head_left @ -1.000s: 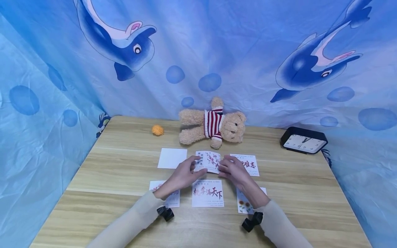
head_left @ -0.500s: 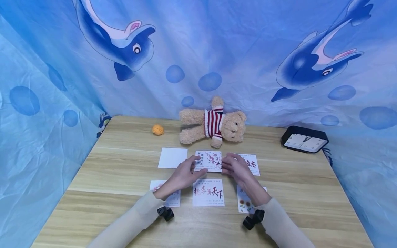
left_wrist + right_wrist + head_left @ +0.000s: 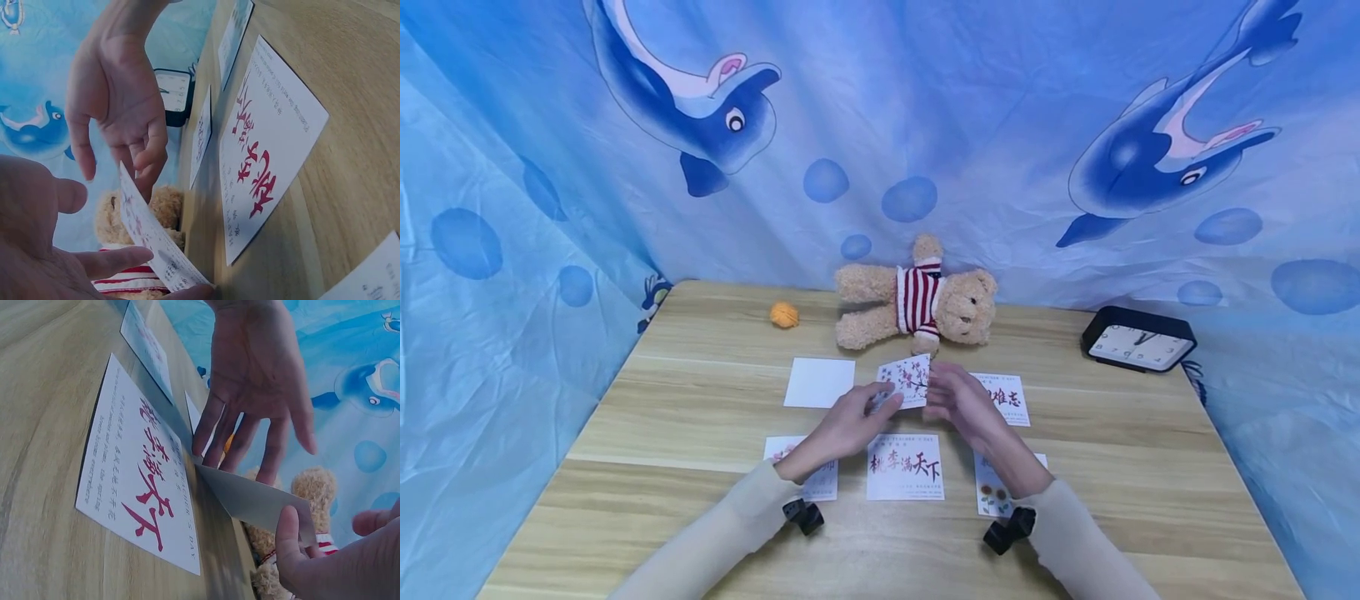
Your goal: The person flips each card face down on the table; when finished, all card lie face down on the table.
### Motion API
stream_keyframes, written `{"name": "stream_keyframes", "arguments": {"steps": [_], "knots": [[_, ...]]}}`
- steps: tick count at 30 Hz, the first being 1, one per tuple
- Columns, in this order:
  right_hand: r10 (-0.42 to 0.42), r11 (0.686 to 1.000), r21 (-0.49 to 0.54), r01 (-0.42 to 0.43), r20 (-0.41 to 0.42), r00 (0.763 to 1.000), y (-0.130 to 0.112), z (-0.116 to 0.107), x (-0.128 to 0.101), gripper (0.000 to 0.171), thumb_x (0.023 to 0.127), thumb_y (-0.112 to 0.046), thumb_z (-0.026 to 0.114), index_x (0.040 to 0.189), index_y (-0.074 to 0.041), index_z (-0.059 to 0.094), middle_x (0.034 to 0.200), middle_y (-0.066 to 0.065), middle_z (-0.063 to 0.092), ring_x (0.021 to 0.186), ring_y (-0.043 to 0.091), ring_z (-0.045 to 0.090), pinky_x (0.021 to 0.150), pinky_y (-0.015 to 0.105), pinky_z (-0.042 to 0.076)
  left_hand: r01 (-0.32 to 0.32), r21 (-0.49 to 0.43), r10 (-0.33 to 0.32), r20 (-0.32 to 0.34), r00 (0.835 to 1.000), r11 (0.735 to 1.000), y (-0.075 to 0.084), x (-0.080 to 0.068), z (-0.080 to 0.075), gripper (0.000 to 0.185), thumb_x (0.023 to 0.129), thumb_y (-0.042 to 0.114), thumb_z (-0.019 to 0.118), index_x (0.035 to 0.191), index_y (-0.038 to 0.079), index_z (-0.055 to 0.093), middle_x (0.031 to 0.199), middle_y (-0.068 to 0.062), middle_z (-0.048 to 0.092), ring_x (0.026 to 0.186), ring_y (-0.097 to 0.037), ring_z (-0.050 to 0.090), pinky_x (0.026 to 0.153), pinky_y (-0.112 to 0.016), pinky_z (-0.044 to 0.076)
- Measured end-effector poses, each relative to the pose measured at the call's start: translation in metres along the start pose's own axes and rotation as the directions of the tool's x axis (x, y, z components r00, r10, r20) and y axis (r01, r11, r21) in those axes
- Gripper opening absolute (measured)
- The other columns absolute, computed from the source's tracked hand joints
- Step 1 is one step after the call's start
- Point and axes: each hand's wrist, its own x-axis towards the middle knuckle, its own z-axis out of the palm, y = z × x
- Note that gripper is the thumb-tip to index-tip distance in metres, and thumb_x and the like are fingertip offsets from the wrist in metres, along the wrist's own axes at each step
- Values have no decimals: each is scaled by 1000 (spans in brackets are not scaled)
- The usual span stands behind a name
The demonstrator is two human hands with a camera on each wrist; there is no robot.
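One tilted blossom-printed card point(image 3: 907, 379)

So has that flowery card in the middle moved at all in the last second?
Yes. The flowery card lay flat on the table; now both hands tilt it up, its far edge nearer the teddy bear.

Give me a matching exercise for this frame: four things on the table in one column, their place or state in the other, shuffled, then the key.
1. blossom card
2. blank white card
3. clock
4. orange ball

a. far right edge of the table
b. flat, left end of the back row
c. tilted up between both hands
d. left of the teddy bear

Pairs: 1-c, 2-b, 3-a, 4-d
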Motion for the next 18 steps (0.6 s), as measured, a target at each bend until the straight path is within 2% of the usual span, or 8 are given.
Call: {"name": "stream_keyframes", "arguments": {"steps": [5,9,13,18], "knots": [[-7,999,35,6,29,1000,-1,5,1,54,113,-35,31,152,0,43,150,30,50,107,24,67,104,43,59,39,-36,-39,4,999,999,3,2,2,58,109,54,44,146,12,59,127,-17,72,117,-33,69,103,-53,55],[-9,998,55,7,47,999,1,9,3,52,114,-32,28,150,3,43,148,30,53,98,20,70,98,39,62,44,-84,-44,2,999,995,5,2,3,55,109,53,44,144,14,59,133,-17,70,122,-35,68,107,-55,54],[-9,999,37,7,55,998,7,13,4,47,113,-24,38,151,4,44,143,26,58,97,17,70,97,35,63,14,-162,-17,-13,1000,987,6,2,4,49,109,48,48,142,13,60,140,-18,67,128,-37,66,109,-54,54],[-30,998,-48,31,33,999,14,17,6,47,106,-19,59,147,1,52,136,21,66,98,15,72,93,31,64,-34,-269,21,-48,999,963,9,5,5,44,108,38,56,140,9,60,136,-17,68,117,-35,73,99,-45,62]]}}
